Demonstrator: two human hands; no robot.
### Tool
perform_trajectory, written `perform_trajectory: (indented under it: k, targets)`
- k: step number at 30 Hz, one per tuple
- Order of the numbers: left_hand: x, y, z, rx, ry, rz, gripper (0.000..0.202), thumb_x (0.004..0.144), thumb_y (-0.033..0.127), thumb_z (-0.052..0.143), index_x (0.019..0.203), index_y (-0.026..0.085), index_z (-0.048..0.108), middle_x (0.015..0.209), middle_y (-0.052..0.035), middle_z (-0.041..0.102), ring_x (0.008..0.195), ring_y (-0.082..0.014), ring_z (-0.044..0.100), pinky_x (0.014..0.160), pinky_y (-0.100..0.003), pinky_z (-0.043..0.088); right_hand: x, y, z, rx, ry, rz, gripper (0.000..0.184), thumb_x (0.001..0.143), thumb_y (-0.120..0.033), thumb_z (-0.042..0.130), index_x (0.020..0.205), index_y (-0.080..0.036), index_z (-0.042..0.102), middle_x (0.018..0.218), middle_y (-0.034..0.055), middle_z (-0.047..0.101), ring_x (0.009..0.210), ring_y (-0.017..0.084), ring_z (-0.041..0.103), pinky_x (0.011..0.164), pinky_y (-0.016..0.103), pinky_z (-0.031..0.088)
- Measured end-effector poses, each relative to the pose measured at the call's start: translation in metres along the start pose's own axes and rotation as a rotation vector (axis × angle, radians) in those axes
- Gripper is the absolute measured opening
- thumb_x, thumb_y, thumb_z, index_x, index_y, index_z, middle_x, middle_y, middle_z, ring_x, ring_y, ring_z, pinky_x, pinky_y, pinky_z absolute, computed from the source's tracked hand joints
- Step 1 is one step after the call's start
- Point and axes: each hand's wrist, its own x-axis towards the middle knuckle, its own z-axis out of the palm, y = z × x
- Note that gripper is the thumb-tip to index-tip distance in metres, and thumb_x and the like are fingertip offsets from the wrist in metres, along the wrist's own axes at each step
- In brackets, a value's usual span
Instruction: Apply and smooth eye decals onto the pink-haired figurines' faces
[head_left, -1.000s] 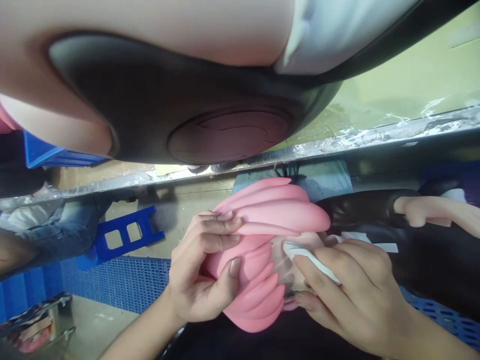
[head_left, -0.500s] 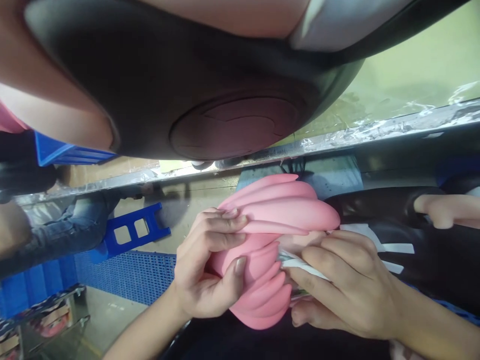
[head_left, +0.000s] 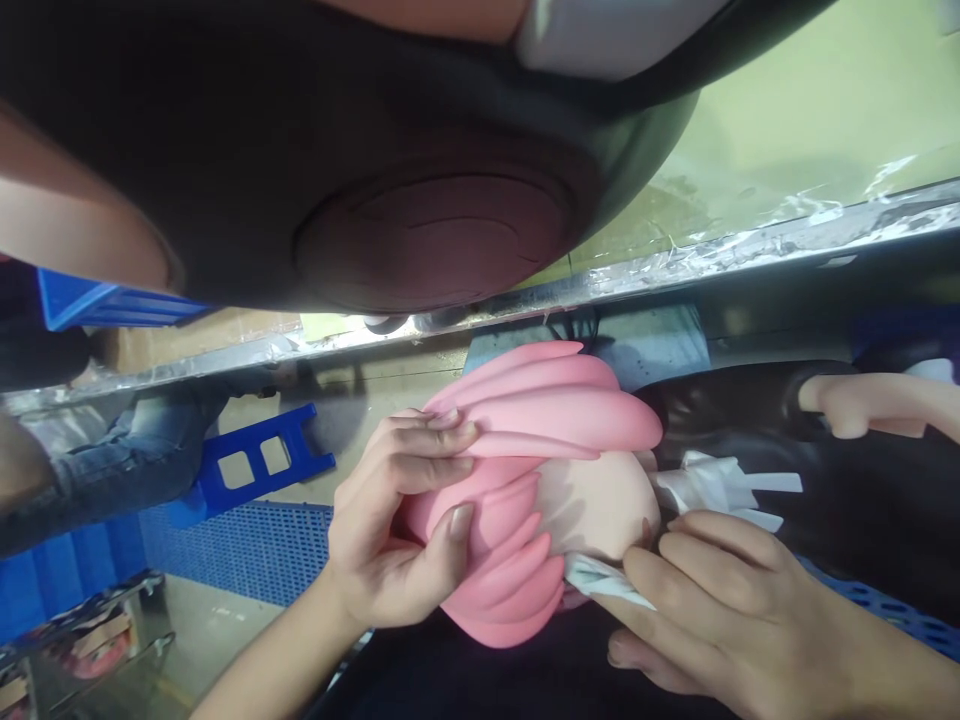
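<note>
My left hand point(head_left: 405, 510) is wrapped round the back of a figure head with sculpted pink hair point(head_left: 540, 400), thumb and fingers pressed on the locks. A smooth pale face part point(head_left: 596, 500) shows between the locks. In my right hand point(head_left: 720, 600) is a folded white cloth point(head_left: 604, 580), pinched at the fingers, its tip against the lower edge of the face near the hair. White paper-like strips point(head_left: 712, 485) stick out from the neck end of the head, just above my right hand.
A big black figure part point(head_left: 225, 170) with a dark reddish oval overhangs the foil-edged table point(head_left: 637, 270). Black and pale figure parts point(head_left: 877, 400) lie at right. A blue plastic stool point(head_left: 259, 460) and a person's jeans-clad leg point(head_left: 127, 460) are at left.
My right hand with the cloth has moved down from the middle of the face to its lower edge, uncovering the face. The left hand keeps its hold on the head.
</note>
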Motion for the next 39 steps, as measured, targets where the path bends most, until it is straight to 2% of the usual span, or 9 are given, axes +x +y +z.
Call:
perform_trajectory:
  k: [7, 14, 20, 27, 31, 35, 39]
  targets:
    - [0.002, -0.001, 0.001, -0.003, 0.014, 0.007, 0.024, 0.08, 0.011, 0.066, 0.103, 0.015, 0.069, 0.102, -0.0117, 0.075, 0.098, -0.0265, 0.072, 0.083, -0.045, 0.063, 0.011, -0.003, 0.009, -0.041, 0.076, 0.075, 0.029, 0.107, -0.03, 0.045, 0.097, -0.021, 0.071, 0.082, 0.0004, 0.066, 0.083, 0.018, 0.051, 0.079, 0.035, 0.04]
    - [0.0, -0.002, 0.002, -0.002, 0.004, -0.028, 0.026, 0.085, 0.017, 0.064, 0.111, 0.019, 0.069, 0.105, -0.0088, 0.074, 0.099, -0.0245, 0.071, 0.087, -0.048, 0.063, 0.002, 0.007, -0.001, -0.075, 0.05, 0.05, 0.025, 0.106, -0.031, 0.047, 0.1, -0.02, 0.07, 0.083, 0.0002, 0.067, 0.081, 0.018, 0.051, 0.083, 0.036, 0.041]
    - [0.001, -0.001, 0.003, 0.002, 0.0, -0.045, 0.029, 0.083, 0.02, 0.064, 0.112, 0.023, 0.068, 0.104, -0.0075, 0.073, 0.098, -0.0256, 0.071, 0.086, -0.05, 0.064, 0.011, 0.007, 0.008, -0.01, 0.056, 0.034, 0.03, 0.104, -0.04, 0.049, 0.106, -0.019, 0.071, 0.082, 0.0012, 0.066, 0.078, 0.018, 0.052, 0.079, 0.036, 0.042]
    - [0.0, -0.002, 0.003, 0.015, -0.007, -0.035, 0.034, 0.083, 0.017, 0.06, 0.116, 0.024, 0.066, 0.105, -0.0078, 0.072, 0.098, -0.0251, 0.07, 0.084, -0.051, 0.063, 0.002, 0.011, -0.004, -0.076, 0.058, -0.006, 0.024, 0.105, -0.027, 0.049, 0.096, -0.02, 0.07, 0.088, -0.0002, 0.067, 0.085, 0.016, 0.051, 0.082, 0.036, 0.042]
    - [0.0, -0.001, 0.003, 0.001, -0.001, -0.028, 0.027, 0.084, 0.019, 0.063, 0.111, 0.021, 0.067, 0.105, -0.0094, 0.073, 0.097, -0.0261, 0.07, 0.085, -0.051, 0.063, 0.01, 0.015, 0.001, -0.062, 0.075, -0.067, 0.028, 0.104, -0.031, 0.05, 0.09, -0.018, 0.07, 0.088, 0.0017, 0.064, 0.085, 0.017, 0.051, 0.082, 0.038, 0.043]
    - [-0.001, -0.003, 0.003, -0.035, 0.008, -0.02, 0.021, 0.084, 0.015, 0.067, 0.106, 0.015, 0.068, 0.106, -0.0102, 0.073, 0.101, -0.0245, 0.07, 0.091, -0.046, 0.061, 0.018, 0.015, 0.008, -0.065, 0.085, -0.038, 0.028, 0.103, -0.04, 0.055, 0.087, -0.021, 0.069, 0.085, -0.0002, 0.064, 0.086, 0.018, 0.052, 0.084, 0.038, 0.044]
    - [0.0, -0.004, 0.002, -0.033, 0.011, -0.006, 0.021, 0.085, 0.018, 0.067, 0.105, 0.015, 0.069, 0.104, -0.0106, 0.073, 0.101, -0.0246, 0.071, 0.089, -0.045, 0.062, 0.014, 0.014, 0.0, -0.047, 0.05, -0.055, 0.019, 0.101, -0.031, 0.058, 0.088, -0.02, 0.067, 0.087, -0.0014, 0.066, 0.087, 0.016, 0.053, 0.084, 0.037, 0.045]
